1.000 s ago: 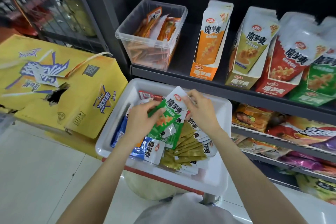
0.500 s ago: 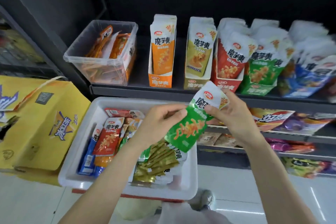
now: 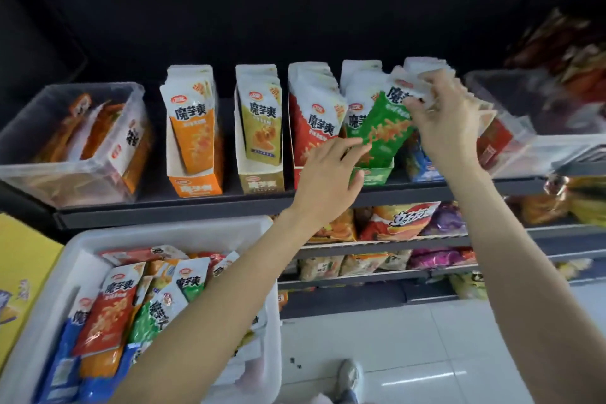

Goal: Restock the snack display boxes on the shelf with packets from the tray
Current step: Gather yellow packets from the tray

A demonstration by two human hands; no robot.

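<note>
Shelf [image 3: 170,211]: the view is now centred on the upper shelf and its row of display boxes; half a second ago the tray filled the lower centre of view. The work has moved from picking to placing.
Tray [image 3: 78,244]: sits low at the left, below the shelf edge, holding mixed red, orange, green and blue packets (plenty left to sort, so the restock looks far from finished).
Display boxes: orange box [image 3: 195,185], yellow box [image 3: 260,180] and red box [image 3: 296,174] stand side by side, each with upright packets; none is being handled.
Green box [image 3: 372,175]: fourth in the row, just right of the red one. It is the matching target for the packet in hand.
Green packet [image 3: 382,129]: half a second ago it was held in the air over the tray's right edge; now it stands tilted at the green box, lower end inside the box front, top leaning right.
Right hand [image 3: 444,123]: pinches the packet's white top corner, fingers curled round it.
Left hand [image 3: 328,179]: half a second ago it gripped the packet's left side; now its fingers are extended and relaxed, tips touching or just off the packet's lower left edge (contact cannot be told).
Meaning: the insertion is nearly complete; judged next step is to seat the packet upright and let go.
</note>
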